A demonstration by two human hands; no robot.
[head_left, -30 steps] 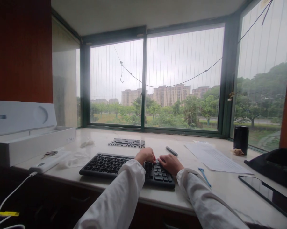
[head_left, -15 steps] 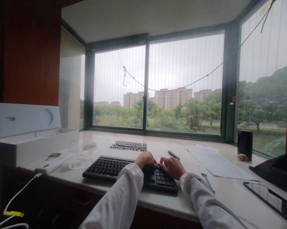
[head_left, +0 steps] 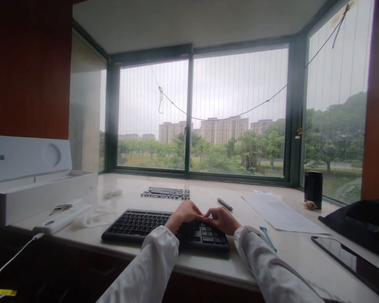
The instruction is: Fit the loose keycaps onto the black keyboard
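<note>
Head view, keyboard [head_left: 131, 225]: along surface's [head_left: 290, 254] front edge.
Left hand [head_left: 189, 211], right hand [head_left: 221, 219]: fingertips together above keyboard; grip cannot be told.
Keycaps [head_left: 165, 193]: near rear edge.

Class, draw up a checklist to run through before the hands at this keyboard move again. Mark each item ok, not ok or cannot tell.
1. Keyboard resting on the counter: ok, close to the front edge.
2. Both hands at the keyboard: ok, left hand and right hand meet over its right part.
3. Something small pinched between the fingertips: cannot tell, too small to make out.
4. Loose dark keycaps grouped together: ok, laid in rows behind the keyboard.
5. Blue strip off the keyboard: ok, on the counter to its right.
6. White box closed: not ok, its lid stands open.
</note>
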